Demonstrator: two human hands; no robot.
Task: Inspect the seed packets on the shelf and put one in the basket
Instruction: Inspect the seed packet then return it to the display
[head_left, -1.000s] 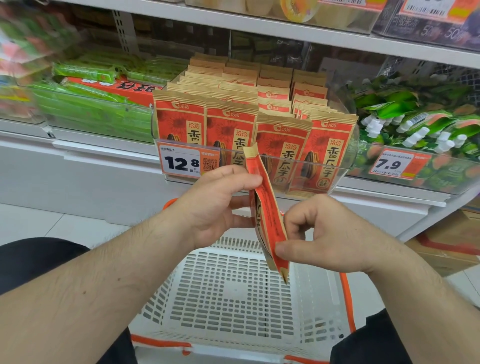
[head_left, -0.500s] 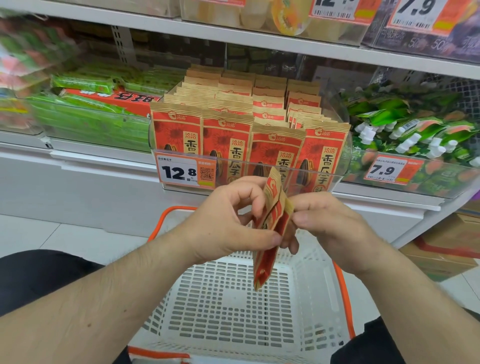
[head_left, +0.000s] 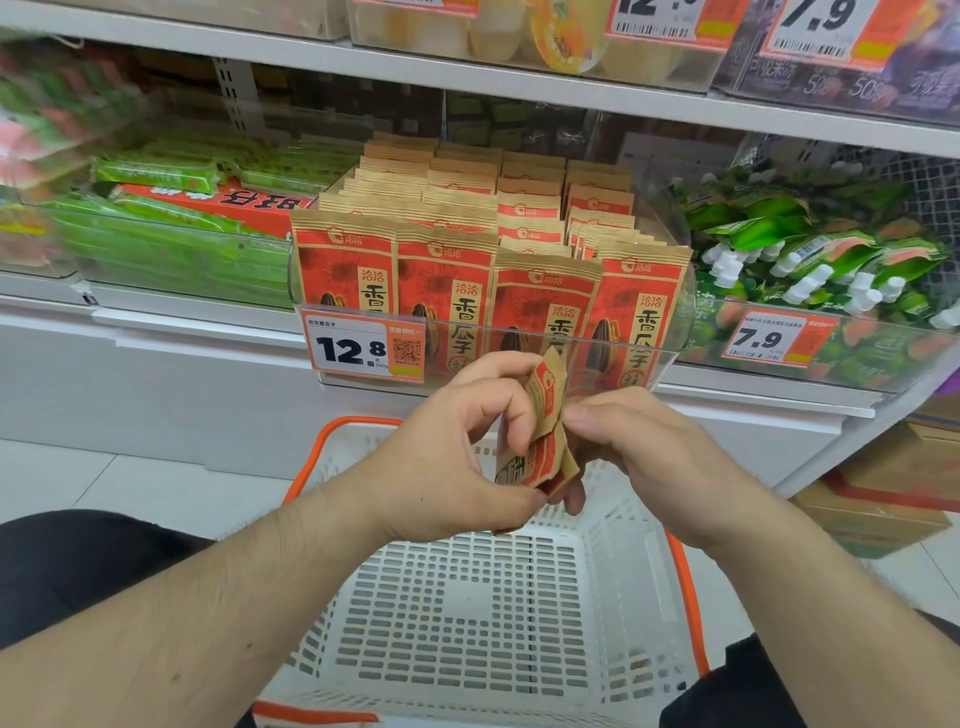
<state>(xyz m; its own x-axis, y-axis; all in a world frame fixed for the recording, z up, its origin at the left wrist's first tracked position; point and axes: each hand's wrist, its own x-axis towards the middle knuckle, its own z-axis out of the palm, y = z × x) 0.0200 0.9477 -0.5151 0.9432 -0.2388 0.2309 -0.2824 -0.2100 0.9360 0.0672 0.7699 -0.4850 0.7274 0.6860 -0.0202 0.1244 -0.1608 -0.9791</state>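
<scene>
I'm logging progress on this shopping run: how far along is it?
Done: one red-and-kraft seed packet is off the shelf. In hand: left hand and right hand both pinch it above the white plastic basket. Left: placing it inside; no packet lies in the basket.

Bright, even shop light from overhead, shadows soft. Green packs (head_left: 78, 171) at nine o'clock smear with blur; the upper shelf (head_left: 467, 73) bows at the edges; centre stays sharp.

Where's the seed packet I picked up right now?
The seed packet sits mid-frame in the head view, pinched between your left hand and right hand, above the white basket.
</scene>
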